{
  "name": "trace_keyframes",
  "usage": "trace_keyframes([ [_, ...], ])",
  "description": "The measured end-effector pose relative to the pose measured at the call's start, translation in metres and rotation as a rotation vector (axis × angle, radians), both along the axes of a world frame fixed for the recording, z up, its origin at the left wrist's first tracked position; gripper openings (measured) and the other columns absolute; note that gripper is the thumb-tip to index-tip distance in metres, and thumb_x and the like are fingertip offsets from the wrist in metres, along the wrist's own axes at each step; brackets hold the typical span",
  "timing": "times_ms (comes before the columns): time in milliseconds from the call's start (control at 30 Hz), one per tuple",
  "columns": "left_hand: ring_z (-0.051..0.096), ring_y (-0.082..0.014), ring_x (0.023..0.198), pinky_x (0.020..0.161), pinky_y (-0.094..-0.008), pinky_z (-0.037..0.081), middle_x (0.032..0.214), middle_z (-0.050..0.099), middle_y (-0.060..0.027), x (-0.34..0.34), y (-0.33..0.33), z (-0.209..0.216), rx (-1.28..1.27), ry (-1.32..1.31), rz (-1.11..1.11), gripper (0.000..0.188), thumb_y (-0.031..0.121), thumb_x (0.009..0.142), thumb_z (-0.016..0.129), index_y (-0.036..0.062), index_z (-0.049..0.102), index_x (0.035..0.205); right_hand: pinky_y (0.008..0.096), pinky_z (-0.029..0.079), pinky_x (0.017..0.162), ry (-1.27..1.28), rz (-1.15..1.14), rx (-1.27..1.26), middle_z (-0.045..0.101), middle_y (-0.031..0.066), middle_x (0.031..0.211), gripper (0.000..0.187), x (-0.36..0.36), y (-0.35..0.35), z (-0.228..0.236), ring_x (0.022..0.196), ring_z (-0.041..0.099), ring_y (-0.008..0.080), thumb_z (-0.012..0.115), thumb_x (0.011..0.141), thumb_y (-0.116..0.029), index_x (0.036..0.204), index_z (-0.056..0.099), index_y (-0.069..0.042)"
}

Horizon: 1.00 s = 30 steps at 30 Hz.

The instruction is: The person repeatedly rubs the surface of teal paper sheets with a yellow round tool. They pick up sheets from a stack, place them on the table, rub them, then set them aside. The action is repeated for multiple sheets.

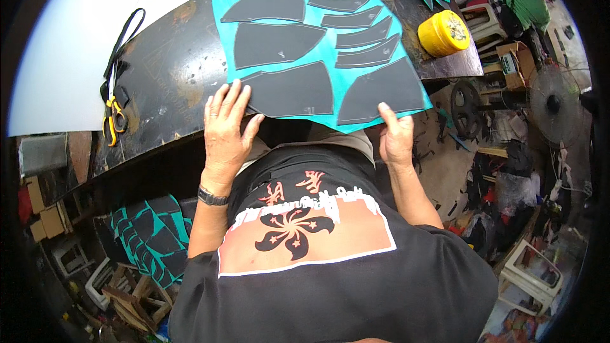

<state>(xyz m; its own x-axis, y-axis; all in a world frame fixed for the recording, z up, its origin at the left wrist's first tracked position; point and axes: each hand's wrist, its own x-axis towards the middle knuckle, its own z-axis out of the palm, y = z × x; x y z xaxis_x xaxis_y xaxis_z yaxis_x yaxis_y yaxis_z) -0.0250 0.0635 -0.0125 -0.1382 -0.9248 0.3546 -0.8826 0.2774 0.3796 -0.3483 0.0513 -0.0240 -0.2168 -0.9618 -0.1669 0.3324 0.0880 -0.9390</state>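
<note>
A teal sheet (327, 57) lies on the dark table and reaches over its near edge. Several black curved pattern pieces (289, 92) cover it, large ones on the left and narrow strips up its right side. With fingers stretched out, my left hand (227, 124) rests at the sheet's near left corner, the fingertips touching a black piece. My right hand (397, 136) grips the near right edge, one digit on top and the other fingers hidden underneath.
Yellow-handled scissors (114, 117) and a black strap lie on the table's left. A yellow tub (443, 33) stands at the right. More teal sheets with black pieces (152, 238) sit low at the left. A fan (559, 105) and a white plastic stool (530, 276) are on the right.
</note>
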Motion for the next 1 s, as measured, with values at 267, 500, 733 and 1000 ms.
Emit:
trace_keyframes([
  [267, 0.060, -0.0325, 0.122, 0.106, -0.0427, 0.045, 0.130, 0.065, -0.0131, 0.004, -0.001, 0.013, 0.113, 0.463, -0.032, 0.036, 0.014, 0.086, 0.077, 0.0093, 0.072, 0.122, 0.0355, 0.047, 0.103, -0.119, 0.004, -0.257, 0.062, 0.0081, 0.132, 0.034, -0.017, -0.061, 0.046, 0.118, 0.061, 0.0197, 0.054, 0.105, -0.013, 0.137, 0.055, -0.001],
  [500, 0.063, -0.0319, 0.117, 0.101, -0.0398, 0.049, 0.125, 0.066, -0.0149, 0.040, -0.033, 0.016, -0.059, 0.376, 0.066, 0.027, 0.009, 0.091, 0.071, 0.0044, 0.072, 0.117, 0.0392, 0.053, 0.102, -0.202, -0.044, -0.339, 0.066, 0.0116, 0.129, 0.030, -0.081, -0.152, 0.134, 0.115, 0.065, 0.0239, 0.053, 0.107, -0.016, 0.132, 0.058, 0.001],
  [733, 0.062, -0.0303, 0.115, 0.103, -0.0415, 0.046, 0.119, 0.069, -0.0101, 0.036, -0.033, 0.003, -0.121, 0.110, 0.143, 0.021, 0.013, 0.090, 0.071, 0.0078, 0.073, 0.110, 0.0615, 0.056, 0.096, -0.438, -0.291, -0.390, 0.055, 0.0229, 0.139, 0.038, -0.162, -0.268, 0.186, 0.119, 0.062, 0.0430, 0.043, 0.109, -0.018, 0.142, 0.042, 0.000],
  [1000, 0.064, -0.0280, 0.112, 0.097, -0.0406, 0.047, 0.116, 0.070, -0.0069, 0.032, -0.036, 0.004, -0.135, 0.119, 0.198, 0.019, 0.013, 0.088, 0.073, 0.0092, 0.074, 0.106, 0.0737, 0.052, 0.093, -0.531, -0.327, -0.395, 0.051, 0.0242, 0.141, 0.040, -0.218, -0.405, 0.131, 0.122, 0.057, 0.0484, 0.041, 0.107, -0.013, 0.146, 0.037, -0.004],
])
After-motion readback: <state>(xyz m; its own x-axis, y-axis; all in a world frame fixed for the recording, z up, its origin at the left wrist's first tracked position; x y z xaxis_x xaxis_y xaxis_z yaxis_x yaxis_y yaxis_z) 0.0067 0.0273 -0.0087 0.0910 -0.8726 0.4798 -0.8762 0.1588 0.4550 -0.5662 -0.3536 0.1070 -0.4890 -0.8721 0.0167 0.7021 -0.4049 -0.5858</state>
